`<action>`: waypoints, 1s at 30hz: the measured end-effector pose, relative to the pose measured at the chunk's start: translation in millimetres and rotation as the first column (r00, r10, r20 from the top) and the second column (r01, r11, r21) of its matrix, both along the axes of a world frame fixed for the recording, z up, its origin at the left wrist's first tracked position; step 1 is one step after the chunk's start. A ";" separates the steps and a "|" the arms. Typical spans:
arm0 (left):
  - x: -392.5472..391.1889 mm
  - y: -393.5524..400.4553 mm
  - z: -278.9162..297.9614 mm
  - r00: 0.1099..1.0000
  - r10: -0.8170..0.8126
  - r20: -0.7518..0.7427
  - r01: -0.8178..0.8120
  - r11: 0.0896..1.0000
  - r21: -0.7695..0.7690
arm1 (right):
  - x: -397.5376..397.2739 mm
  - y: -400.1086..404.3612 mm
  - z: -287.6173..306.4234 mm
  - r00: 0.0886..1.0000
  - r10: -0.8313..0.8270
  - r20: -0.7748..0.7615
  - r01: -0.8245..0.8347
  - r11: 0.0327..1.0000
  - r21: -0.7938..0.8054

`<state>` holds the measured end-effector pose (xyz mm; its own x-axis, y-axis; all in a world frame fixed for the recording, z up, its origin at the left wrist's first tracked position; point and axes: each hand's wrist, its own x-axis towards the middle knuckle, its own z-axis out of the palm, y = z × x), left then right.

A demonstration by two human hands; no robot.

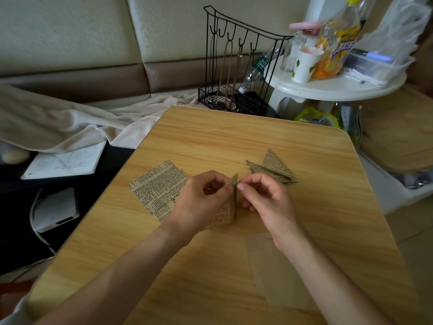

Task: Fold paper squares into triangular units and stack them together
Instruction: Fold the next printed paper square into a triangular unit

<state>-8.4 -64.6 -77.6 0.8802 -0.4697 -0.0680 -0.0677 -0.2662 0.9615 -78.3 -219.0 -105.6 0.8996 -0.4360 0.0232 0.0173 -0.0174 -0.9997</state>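
A light wooden table (234,141) with rounded corners fills the centre. At eleven o'clock, a padded cream wall (70,26) meets a brown cushioned band (93,78), with a beige blanket (58,123) heaped below. At one o'clock stands a round white side table (328,87). Pale floor tiles (412,231) show at three o'clock. Light is soft and dim.

Half-folded newsprint piece (228,205) upright mid-table, flat squares (158,190) left, folded triangles (273,168) right

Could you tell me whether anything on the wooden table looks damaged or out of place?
A thin crack runs across the table top near its far edge. Otherwise nothing stands out.
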 end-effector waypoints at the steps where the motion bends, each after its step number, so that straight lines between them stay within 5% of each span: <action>1: 0.0 -0.3 0.8 1.000 0.004 -0.029 -0.005 1.000 -0.016 | 0.2 0.6 0.3 1.000 0.009 0.014 -0.009 1.000 -0.010; 21: 2.4 1.0 1.5 0.985 -0.012 -0.173 -0.001 0.997 -0.078 | 0.8 1.0 6.3 0.990 0.095 -0.107 -0.107 0.988 -0.114; 30: 2.5 1.0 -4.6 0.999 -0.014 0.037 0.011 0.997 0.081 | -2.3 0.1 14.9 0.990 0.063 -0.128 -0.069 0.997 -0.041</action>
